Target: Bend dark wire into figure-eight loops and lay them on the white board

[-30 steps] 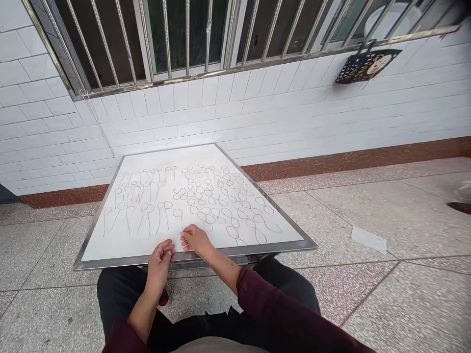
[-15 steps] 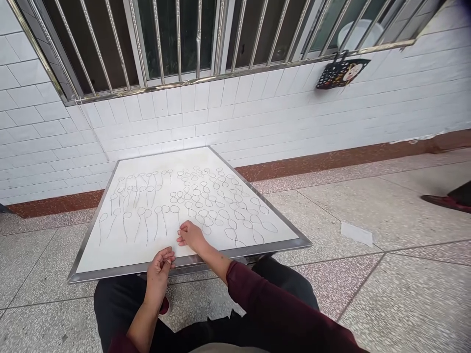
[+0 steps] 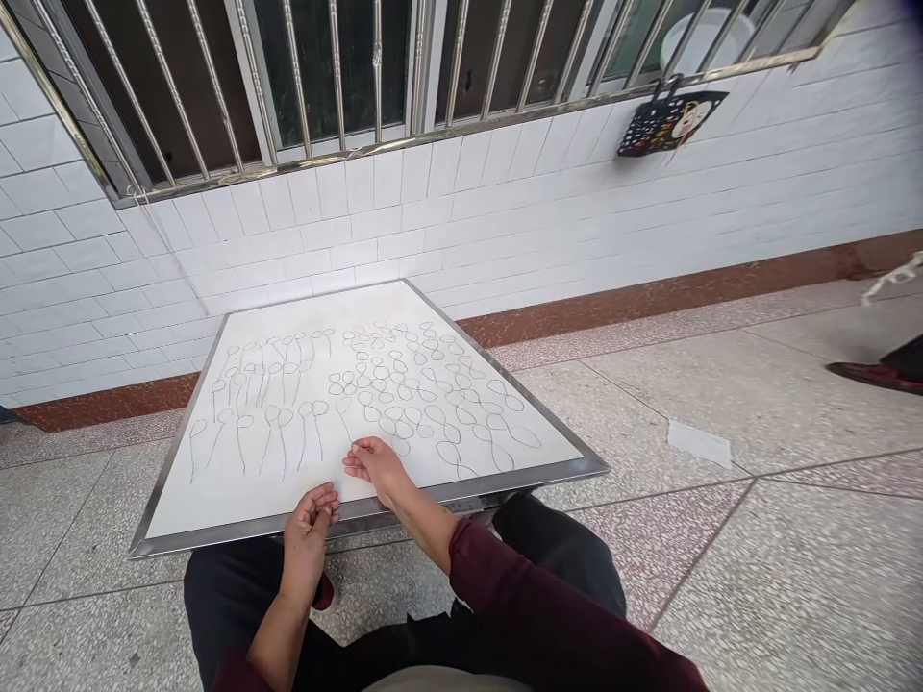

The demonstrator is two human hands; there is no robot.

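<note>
A white board (image 3: 237,505) with a grey metal frame lies over my knees. Thin dark wire pieces rest on it: loops with long tails (image 3: 245,423) at the left, and closed double loops (image 3: 448,454) at the right. My right hand (image 3: 371,463) is over the board's near middle, fingers pinched at the tail of a thin looped wire (image 3: 341,408). Close by on the left, my left hand (image 3: 311,514) is at the board's front edge with thumb and fingers pinched together; anything between them is too small to make out.
Behind the board stands a white tiled wall (image 3: 288,250) with barred windows. A dark patterned bag (image 3: 667,123) hangs from the bars. On the floor at the right lies a white piece (image 3: 698,442), and another person's shoe (image 3: 876,375) shows at the right edge.
The looped wire near my right hand has shifted slightly left and now slants. Both hands remain pinched in nearly the same places. A pale blurred thing has appeared at the right edge.
</note>
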